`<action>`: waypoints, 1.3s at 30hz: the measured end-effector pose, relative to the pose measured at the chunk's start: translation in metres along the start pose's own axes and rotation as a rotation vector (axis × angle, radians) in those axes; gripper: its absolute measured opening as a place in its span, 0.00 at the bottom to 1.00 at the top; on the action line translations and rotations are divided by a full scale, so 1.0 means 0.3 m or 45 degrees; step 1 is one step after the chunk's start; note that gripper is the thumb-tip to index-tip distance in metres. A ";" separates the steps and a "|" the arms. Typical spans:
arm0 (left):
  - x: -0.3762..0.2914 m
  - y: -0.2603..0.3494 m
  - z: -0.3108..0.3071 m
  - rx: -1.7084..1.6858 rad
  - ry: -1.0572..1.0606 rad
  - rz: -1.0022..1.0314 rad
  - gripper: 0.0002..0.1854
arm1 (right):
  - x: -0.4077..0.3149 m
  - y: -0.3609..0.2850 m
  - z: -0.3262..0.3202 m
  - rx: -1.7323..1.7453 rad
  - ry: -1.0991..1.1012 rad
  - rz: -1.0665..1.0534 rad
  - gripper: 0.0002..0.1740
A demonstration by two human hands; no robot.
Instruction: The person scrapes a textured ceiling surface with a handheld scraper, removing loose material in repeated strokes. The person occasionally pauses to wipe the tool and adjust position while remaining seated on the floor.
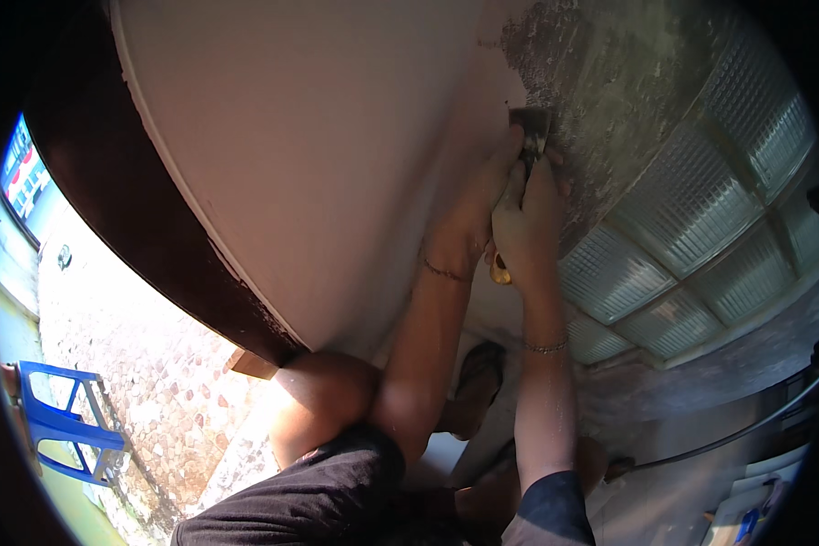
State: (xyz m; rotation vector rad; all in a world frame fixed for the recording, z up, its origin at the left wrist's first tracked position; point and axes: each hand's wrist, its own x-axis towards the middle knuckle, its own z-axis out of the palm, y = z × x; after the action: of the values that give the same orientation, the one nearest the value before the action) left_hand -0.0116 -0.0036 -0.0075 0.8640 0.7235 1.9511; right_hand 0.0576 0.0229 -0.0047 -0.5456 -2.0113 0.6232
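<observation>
A putty knife [536, 121] with a flat metal blade lies against the wall, its edge where smooth plaster [498, 75] meets a rough, patchy grey surface [587, 116]. My right hand [534, 211] is wrapped around the handle, whose yellow end [499, 270] shows below the fist. Close beside it, my left hand [498, 170] also holds the tool, a fingertip reaching up to the blade's left side. Part of the left hand is hidden behind the right one, as is most of the handle.
Glass blocks [682, 198] fill the wall on the right. A dark door or frame edge [143, 205] curves along the left. Outside, a blue plastic stool [75, 420] lies beside stone paving [170, 382]. A dark cable or hose [730, 437] runs at lower right.
</observation>
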 end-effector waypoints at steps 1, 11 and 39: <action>-0.001 -0.013 0.001 -0.011 -0.046 0.006 0.30 | -0.018 0.007 -0.005 0.028 0.002 0.037 0.12; 0.000 -0.054 0.018 -0.057 -0.058 0.001 0.30 | -0.029 0.047 -0.031 0.030 -0.026 0.133 0.13; 0.042 0.025 -0.052 -0.011 -0.068 0.094 0.28 | 0.031 -0.016 0.046 0.088 -0.002 0.087 0.13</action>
State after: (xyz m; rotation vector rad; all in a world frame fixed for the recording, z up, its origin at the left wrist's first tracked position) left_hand -0.0325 0.0013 -0.0075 0.9459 0.6598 1.9868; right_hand 0.0407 0.0217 -0.0017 -0.5743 -1.9711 0.7323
